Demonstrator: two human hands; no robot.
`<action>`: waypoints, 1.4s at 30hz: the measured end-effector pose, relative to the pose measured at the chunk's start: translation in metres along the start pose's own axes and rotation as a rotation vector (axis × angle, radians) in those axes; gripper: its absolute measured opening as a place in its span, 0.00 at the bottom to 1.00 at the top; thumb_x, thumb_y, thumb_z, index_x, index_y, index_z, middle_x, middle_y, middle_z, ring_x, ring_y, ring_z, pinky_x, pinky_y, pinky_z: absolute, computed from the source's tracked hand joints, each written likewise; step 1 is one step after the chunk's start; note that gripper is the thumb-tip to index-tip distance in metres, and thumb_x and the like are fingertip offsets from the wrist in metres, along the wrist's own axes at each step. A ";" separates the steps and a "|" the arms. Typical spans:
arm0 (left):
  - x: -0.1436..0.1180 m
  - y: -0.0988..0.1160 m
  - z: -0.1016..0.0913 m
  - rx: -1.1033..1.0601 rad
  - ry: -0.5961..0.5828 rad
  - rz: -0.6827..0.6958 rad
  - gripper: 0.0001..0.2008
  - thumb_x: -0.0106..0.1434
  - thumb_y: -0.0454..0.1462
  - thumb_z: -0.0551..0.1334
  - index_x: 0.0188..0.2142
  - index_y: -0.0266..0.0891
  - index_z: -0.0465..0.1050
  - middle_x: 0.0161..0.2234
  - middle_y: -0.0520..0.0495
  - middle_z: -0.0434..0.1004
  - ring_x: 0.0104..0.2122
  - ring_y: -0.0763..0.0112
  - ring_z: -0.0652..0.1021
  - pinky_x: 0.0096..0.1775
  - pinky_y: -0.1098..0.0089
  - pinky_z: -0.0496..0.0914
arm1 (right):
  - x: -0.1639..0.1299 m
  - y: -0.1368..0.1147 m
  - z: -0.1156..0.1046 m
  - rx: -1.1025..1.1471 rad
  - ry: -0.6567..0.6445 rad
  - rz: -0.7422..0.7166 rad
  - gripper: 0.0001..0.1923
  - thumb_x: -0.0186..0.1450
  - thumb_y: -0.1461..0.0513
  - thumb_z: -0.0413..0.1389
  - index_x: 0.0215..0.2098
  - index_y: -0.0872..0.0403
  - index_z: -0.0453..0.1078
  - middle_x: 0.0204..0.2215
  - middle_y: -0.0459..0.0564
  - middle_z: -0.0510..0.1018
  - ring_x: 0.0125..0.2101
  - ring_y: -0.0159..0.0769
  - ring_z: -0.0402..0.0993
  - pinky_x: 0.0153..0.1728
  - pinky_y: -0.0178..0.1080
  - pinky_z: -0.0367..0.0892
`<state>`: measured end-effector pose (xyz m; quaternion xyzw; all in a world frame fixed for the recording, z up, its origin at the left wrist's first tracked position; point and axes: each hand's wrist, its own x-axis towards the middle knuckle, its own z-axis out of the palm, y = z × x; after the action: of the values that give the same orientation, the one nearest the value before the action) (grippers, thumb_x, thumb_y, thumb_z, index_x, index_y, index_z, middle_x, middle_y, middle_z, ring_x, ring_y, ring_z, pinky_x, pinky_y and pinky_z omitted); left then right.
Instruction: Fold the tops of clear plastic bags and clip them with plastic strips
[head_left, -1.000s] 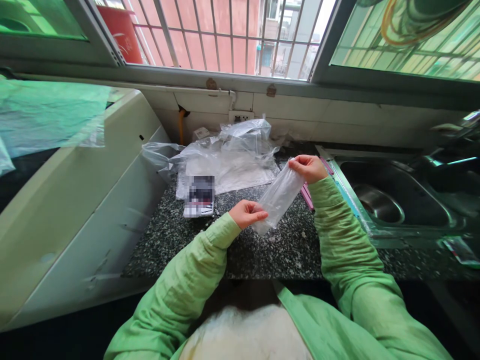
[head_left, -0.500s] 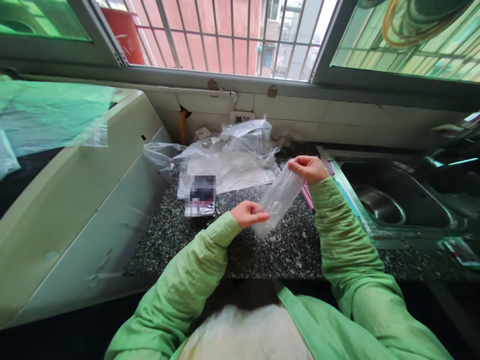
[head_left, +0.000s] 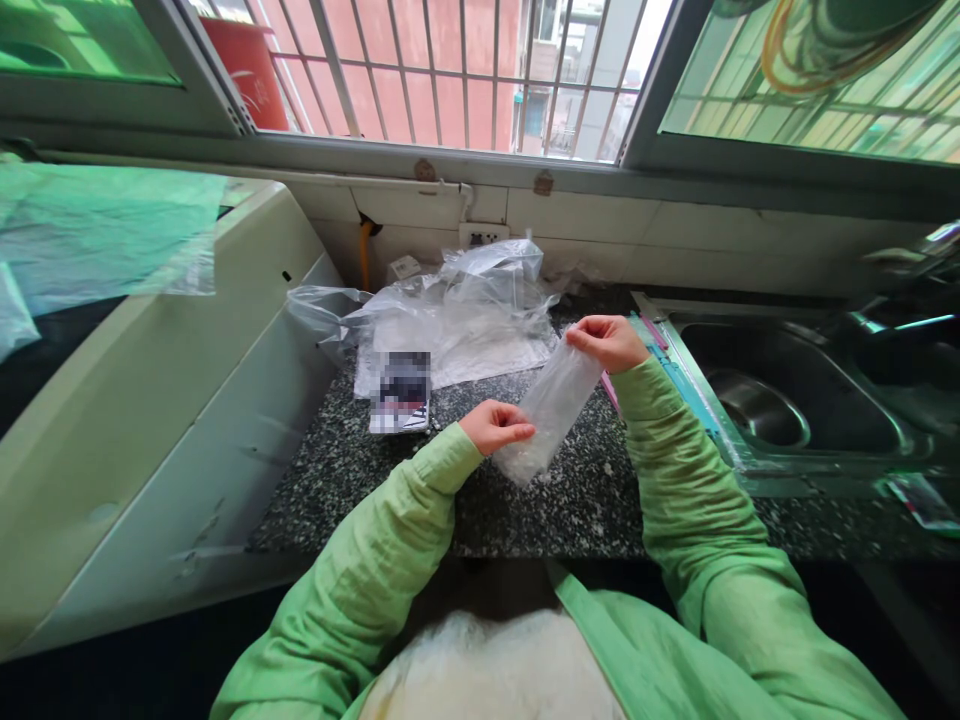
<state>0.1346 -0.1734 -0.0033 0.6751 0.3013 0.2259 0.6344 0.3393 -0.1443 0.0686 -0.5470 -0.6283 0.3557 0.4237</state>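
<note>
Clear bag point(head_left: 553, 405) shifted left, hands point(head_left: 611, 342) pinching it

1. We see one translucent plastic bag point(head_left: 553, 400), long, narrow and whitish, with soft creases and shiny streaks along it.
2. We find it stretched fairly flat and slanted, its far end up to the right, its near end down to the left.
3. We have it pinched at the far end by the right hand point(head_left: 609, 343), and along the left edge, near the lower end, by the left hand point(head_left: 495, 427).
</note>
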 end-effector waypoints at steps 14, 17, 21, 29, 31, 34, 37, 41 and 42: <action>-0.006 0.004 0.002 0.023 -0.089 0.049 0.27 0.43 0.56 0.61 0.14 0.37 0.52 0.15 0.59 0.45 0.17 0.83 0.51 0.21 0.74 0.46 | 0.003 0.008 0.003 -0.008 -0.027 0.003 0.17 0.45 0.50 0.57 0.19 0.57 0.66 0.15 0.43 0.66 0.17 0.24 0.57 0.17 0.31 0.52; -0.005 0.001 -0.002 0.092 -0.104 0.049 0.25 0.44 0.55 0.61 0.15 0.37 0.53 0.15 0.59 0.45 0.17 0.83 0.51 0.21 0.74 0.44 | -0.001 0.002 0.007 -0.004 -0.050 -0.009 0.18 0.46 0.50 0.57 0.20 0.57 0.66 0.16 0.43 0.66 0.17 0.23 0.57 0.17 0.30 0.52; -0.003 0.002 -0.004 0.098 -0.030 0.104 0.26 0.46 0.56 0.59 0.14 0.37 0.52 0.16 0.58 0.46 0.18 0.82 0.53 0.21 0.74 0.47 | -0.005 -0.005 0.017 0.004 -0.132 -0.020 0.19 0.46 0.49 0.57 0.20 0.57 0.65 0.15 0.42 0.64 0.17 0.23 0.55 0.17 0.30 0.50; 0.000 0.000 0.000 0.061 0.036 0.126 0.28 0.45 0.56 0.60 0.13 0.37 0.49 0.15 0.58 0.44 0.18 0.83 0.51 0.21 0.74 0.46 | -0.003 0.000 0.027 0.008 -0.173 -0.018 0.19 0.46 0.49 0.57 0.19 0.58 0.64 0.14 0.40 0.60 0.16 0.21 0.52 0.17 0.30 0.48; 0.000 0.000 0.000 0.057 0.034 0.122 0.27 0.44 0.56 0.60 0.13 0.37 0.51 0.14 0.59 0.45 0.18 0.83 0.51 0.21 0.74 0.46 | -0.002 0.002 0.027 0.007 -0.174 -0.022 0.19 0.46 0.49 0.56 0.19 0.58 0.64 0.14 0.40 0.60 0.17 0.21 0.52 0.17 0.30 0.48; -0.001 0.001 0.001 0.050 0.019 0.118 0.26 0.44 0.55 0.60 0.14 0.36 0.54 0.14 0.59 0.47 0.17 0.83 0.52 0.21 0.74 0.47 | -0.001 0.004 0.027 0.002 -0.186 -0.026 0.19 0.46 0.50 0.56 0.19 0.59 0.64 0.14 0.41 0.61 0.17 0.21 0.53 0.17 0.30 0.48; -0.002 0.002 0.002 0.046 0.010 0.128 0.26 0.44 0.54 0.61 0.13 0.37 0.53 0.14 0.59 0.47 0.17 0.83 0.52 0.21 0.74 0.47 | -0.001 0.006 0.029 0.005 -0.209 -0.033 0.18 0.46 0.50 0.56 0.18 0.59 0.63 0.15 0.41 0.63 0.17 0.21 0.54 0.17 0.30 0.49; -0.004 0.003 0.002 0.028 -0.014 0.121 0.26 0.44 0.54 0.62 0.13 0.38 0.50 0.14 0.59 0.46 0.17 0.84 0.51 0.21 0.74 0.46 | -0.001 0.005 0.031 0.029 -0.235 -0.034 0.18 0.47 0.51 0.56 0.17 0.58 0.62 0.14 0.40 0.62 0.16 0.21 0.53 0.17 0.29 0.49; -0.004 0.003 0.001 0.025 -0.024 0.107 0.26 0.43 0.54 0.62 0.13 0.37 0.51 0.14 0.59 0.46 0.17 0.84 0.51 0.20 0.74 0.46 | -0.001 0.004 0.031 0.031 -0.240 -0.033 0.18 0.47 0.51 0.56 0.17 0.58 0.62 0.14 0.40 0.61 0.16 0.21 0.53 0.17 0.29 0.49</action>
<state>0.1327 -0.1773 0.0002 0.7008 0.2598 0.2476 0.6165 0.3121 -0.1446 0.0526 -0.4834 -0.6779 0.4214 0.3595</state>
